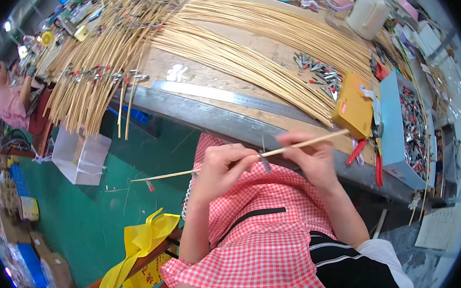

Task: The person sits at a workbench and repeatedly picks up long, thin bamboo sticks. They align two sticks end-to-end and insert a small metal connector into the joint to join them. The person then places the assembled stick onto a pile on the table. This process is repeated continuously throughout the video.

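Note:
A thin bamboo stick [327,136] lies crosswise in front of my apron, its ends reaching out past both hands. My left hand [219,172] is closed round it, with thumb and fingertips pinched near its middle. At those fingertips a small dark grey piece [265,164], perhaps a clip, hangs against the stick; its exact kind is unclear. My right hand [314,159] is closed about the stick farther right, its fingers partly blurred. Under the stick's left part a small red-tipped piece [150,185] shows; whether it is attached, I cannot tell.
The workbench [180,61] bears long sticks [245,51], a metal ruler [226,95], loose red-tipped clips [320,74], a yellow box [353,107], red-handled pliers [379,170] and a blue box [394,120] of clips. More sticks [83,101] overhang at left. A person [13,101] sits beyond.

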`<move>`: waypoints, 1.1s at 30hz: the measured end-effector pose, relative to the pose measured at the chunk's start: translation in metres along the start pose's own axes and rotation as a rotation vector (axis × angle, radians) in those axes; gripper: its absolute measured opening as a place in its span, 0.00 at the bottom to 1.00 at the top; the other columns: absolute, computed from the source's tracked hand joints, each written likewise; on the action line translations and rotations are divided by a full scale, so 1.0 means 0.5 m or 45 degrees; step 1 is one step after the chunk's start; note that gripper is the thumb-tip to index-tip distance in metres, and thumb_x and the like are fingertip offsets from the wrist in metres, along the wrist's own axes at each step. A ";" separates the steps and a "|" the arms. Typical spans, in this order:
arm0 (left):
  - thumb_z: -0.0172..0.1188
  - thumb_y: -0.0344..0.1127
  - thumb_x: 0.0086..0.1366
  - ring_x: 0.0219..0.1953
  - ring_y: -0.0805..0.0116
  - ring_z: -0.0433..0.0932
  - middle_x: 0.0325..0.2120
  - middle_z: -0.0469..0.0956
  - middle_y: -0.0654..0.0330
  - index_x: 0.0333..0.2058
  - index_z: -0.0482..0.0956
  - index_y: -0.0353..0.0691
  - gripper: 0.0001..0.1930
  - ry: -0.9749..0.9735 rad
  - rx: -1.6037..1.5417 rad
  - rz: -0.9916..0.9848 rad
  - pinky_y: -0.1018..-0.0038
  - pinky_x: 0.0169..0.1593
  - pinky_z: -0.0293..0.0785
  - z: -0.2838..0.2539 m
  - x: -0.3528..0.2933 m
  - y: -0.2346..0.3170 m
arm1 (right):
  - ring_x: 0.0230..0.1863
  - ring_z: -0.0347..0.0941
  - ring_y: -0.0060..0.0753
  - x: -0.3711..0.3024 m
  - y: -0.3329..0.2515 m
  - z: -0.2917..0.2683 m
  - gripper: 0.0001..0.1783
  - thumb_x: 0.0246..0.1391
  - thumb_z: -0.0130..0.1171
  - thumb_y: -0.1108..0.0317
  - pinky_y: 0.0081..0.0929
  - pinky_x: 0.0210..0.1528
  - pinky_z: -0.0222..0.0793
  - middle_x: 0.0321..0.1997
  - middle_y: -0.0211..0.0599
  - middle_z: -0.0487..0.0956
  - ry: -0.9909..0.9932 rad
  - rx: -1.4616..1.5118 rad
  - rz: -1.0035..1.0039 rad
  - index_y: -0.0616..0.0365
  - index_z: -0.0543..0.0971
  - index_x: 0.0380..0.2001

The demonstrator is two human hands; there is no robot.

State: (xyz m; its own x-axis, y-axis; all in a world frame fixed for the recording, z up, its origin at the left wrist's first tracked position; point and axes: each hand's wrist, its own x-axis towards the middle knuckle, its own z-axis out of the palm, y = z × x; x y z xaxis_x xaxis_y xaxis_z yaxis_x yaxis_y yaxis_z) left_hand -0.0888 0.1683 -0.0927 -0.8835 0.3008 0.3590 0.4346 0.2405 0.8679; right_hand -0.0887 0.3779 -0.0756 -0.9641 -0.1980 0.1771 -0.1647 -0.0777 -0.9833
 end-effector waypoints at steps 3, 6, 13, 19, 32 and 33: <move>0.61 0.26 0.58 0.27 0.67 0.80 0.26 0.81 0.55 0.35 0.82 0.32 0.07 -0.020 -0.039 0.034 0.75 0.32 0.74 0.012 0.003 0.002 | 0.26 0.72 0.19 -0.013 0.000 -0.024 0.06 0.52 0.58 0.80 0.16 0.28 0.70 0.28 0.32 0.78 0.097 0.073 -0.030 0.65 0.81 0.34; 0.61 0.28 0.58 0.33 0.60 0.81 0.31 0.81 0.53 0.40 0.81 0.34 0.10 0.163 0.097 0.131 0.72 0.38 0.75 -0.016 0.001 0.015 | 0.20 0.71 0.17 0.003 -0.010 -0.087 0.03 0.55 0.59 0.75 0.17 0.21 0.70 0.24 0.32 0.78 0.441 0.002 -0.214 0.61 0.81 0.30; 0.57 0.25 0.61 0.39 0.66 0.80 0.35 0.82 0.55 0.41 0.81 0.32 0.10 0.611 0.279 0.014 0.74 0.45 0.74 -0.192 -0.055 0.026 | 0.22 0.61 0.14 -0.014 -0.071 -0.389 0.08 0.61 0.55 0.67 0.12 0.22 0.61 0.24 0.26 0.72 0.723 0.254 -0.483 0.61 0.78 0.34; 0.56 0.28 0.64 0.37 0.68 0.81 0.33 0.83 0.56 0.40 0.81 0.32 0.09 0.752 0.355 -0.109 0.76 0.43 0.73 -0.229 -0.074 -0.009 | 0.22 0.61 0.14 -0.036 -0.055 -0.430 0.09 0.62 0.54 0.67 0.11 0.22 0.59 0.24 0.26 0.71 0.717 0.343 -0.372 0.63 0.77 0.37; 0.58 0.26 0.62 0.36 0.62 0.81 0.34 0.81 0.53 0.40 0.80 0.33 0.09 0.761 0.580 -0.133 0.73 0.40 0.74 -0.228 -0.078 0.011 | 0.27 0.72 0.17 -0.010 0.008 -0.442 0.14 0.62 0.54 0.64 0.15 0.29 0.74 0.27 0.28 0.75 0.843 0.686 -0.253 0.63 0.75 0.44; 0.58 0.27 0.62 0.36 0.58 0.80 0.34 0.81 0.53 0.40 0.80 0.33 0.09 0.726 0.658 -0.126 0.71 0.41 0.74 -0.228 -0.076 0.033 | 0.26 0.71 0.17 -0.014 0.007 -0.463 0.13 0.62 0.54 0.63 0.15 0.28 0.75 0.26 0.27 0.74 0.889 0.688 -0.263 0.62 0.76 0.43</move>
State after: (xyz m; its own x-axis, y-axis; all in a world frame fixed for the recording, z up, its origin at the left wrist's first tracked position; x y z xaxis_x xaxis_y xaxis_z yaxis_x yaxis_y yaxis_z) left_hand -0.0680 0.0558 -0.0530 -0.8150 -0.2320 0.5309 0.2519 0.6833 0.6853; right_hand -0.1307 0.6053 -0.0901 -0.8623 0.4945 0.1089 -0.3980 -0.5289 -0.7496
